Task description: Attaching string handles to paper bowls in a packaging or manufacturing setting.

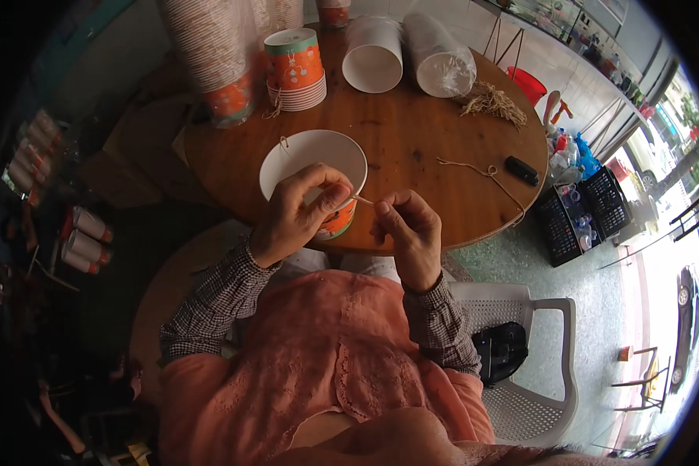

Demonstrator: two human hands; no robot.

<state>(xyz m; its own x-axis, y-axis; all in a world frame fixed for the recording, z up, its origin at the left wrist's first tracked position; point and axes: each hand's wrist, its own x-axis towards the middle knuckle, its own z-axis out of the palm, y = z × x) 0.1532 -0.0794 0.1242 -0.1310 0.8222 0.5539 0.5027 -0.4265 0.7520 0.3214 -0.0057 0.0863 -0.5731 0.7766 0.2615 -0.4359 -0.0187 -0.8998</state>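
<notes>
A thin tan cord (364,200) spans the gap between both hands, beside the rim of a large paper bucket (311,159), white inside and orange-patterned outside, at the near edge of a round brown wooden table (427,128). The left hand (297,211) and right hand (409,237) pinch it between thumb and fingers. The step looks like tying; the next move likely calls for even tension. Toward the right edge lies a loose beige string (492,172)

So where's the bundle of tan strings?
In the head view, the bundle lies at the far right of the wooden table, beside the right-hand plastic-wrapped cup stack.
</notes>
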